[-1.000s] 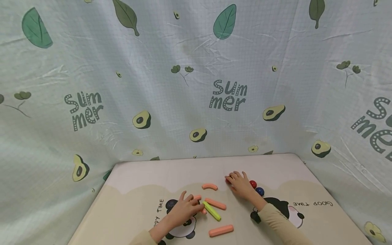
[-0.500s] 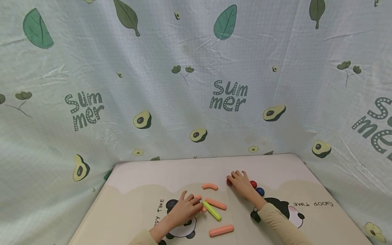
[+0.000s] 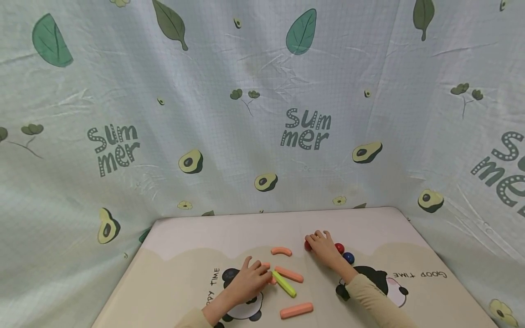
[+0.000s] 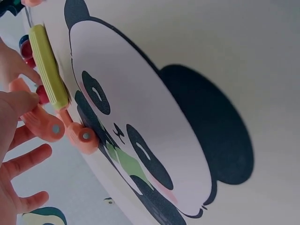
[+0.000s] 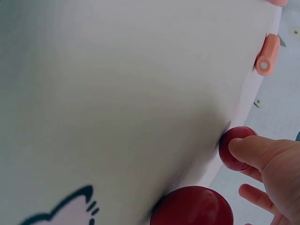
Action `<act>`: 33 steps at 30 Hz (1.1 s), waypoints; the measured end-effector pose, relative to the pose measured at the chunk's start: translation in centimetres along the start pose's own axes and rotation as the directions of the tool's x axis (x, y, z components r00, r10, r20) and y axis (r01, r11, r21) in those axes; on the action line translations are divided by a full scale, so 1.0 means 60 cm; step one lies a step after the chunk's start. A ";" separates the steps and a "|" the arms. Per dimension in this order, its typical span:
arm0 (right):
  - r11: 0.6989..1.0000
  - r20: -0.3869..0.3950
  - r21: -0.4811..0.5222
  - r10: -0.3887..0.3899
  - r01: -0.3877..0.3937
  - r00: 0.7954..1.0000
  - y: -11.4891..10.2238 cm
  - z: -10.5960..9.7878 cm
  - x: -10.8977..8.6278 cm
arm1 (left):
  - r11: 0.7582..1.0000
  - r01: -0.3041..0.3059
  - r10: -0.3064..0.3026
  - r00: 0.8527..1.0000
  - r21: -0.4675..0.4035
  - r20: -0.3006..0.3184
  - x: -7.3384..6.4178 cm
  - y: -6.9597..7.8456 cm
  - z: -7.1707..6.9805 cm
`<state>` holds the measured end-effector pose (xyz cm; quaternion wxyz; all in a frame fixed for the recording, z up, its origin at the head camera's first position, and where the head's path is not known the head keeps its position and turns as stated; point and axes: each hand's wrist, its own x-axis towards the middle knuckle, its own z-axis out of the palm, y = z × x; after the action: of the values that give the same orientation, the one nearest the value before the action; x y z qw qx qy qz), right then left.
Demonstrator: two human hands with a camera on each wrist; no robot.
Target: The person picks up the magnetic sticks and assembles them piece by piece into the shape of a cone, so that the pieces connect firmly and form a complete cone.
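My left hand [image 3: 249,279] is at the middle of the table, pinching an orange magnetic rod [image 4: 43,123] between thumb and fingers. A silver disc shows on the rod's end. Just beyond it, in the left wrist view, lies another orange piece [image 4: 82,138], beside a yellow-green rod [image 4: 49,65]. Farther back on the right, my right hand [image 3: 323,248] pinches a red ball [image 5: 235,147] low at the tabletop, the thumb laid across it. A second red ball [image 3: 339,248] and a blue ball [image 3: 348,258] rest to the right of that hand.
A curved orange piece [image 3: 281,251] lies behind the rods. One straight orange rod [image 3: 289,274] is next to the yellow-green one, another [image 3: 296,310] nearer the front. The table [image 3: 184,237] has printed pandas, and a patterned curtain [image 3: 229,136] hangs behind its far edge.
My right hand has shifted slightly to the right with the red ball. The left hand stays nearly in place, and the rods on the table have not moved.
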<state>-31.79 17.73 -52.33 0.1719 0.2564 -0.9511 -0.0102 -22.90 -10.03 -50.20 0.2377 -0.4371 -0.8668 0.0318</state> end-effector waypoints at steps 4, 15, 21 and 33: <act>1.000 -0.017 0.014 -0.004 0.004 1.000 0.000 0.001 -0.002 | 1.000 -0.002 0.001 1.000 0.027 0.016 0.002 0.001 -0.002; 0.999 -0.054 0.028 -0.014 0.016 0.998 0.001 0.003 -0.002 | 0.999 0.022 -0.022 1.000 0.032 -0.003 0.006 -0.002 -0.006; 1.000 -0.078 0.024 -0.017 0.019 0.997 0.001 0.001 -0.006 | 0.999 0.038 -0.038 0.999 0.027 -0.013 0.009 -0.004 -0.004; 0.999 -0.079 0.031 -0.011 0.014 0.997 -0.007 -0.009 -0.015 | 0.997 0.042 -0.040 0.999 0.060 -0.031 0.021 -0.004 0.001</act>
<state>-30.67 17.83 -52.15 0.2052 0.2651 -0.9420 0.0138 -23.72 -9.21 -49.69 0.2643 -0.4123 -0.8707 0.0465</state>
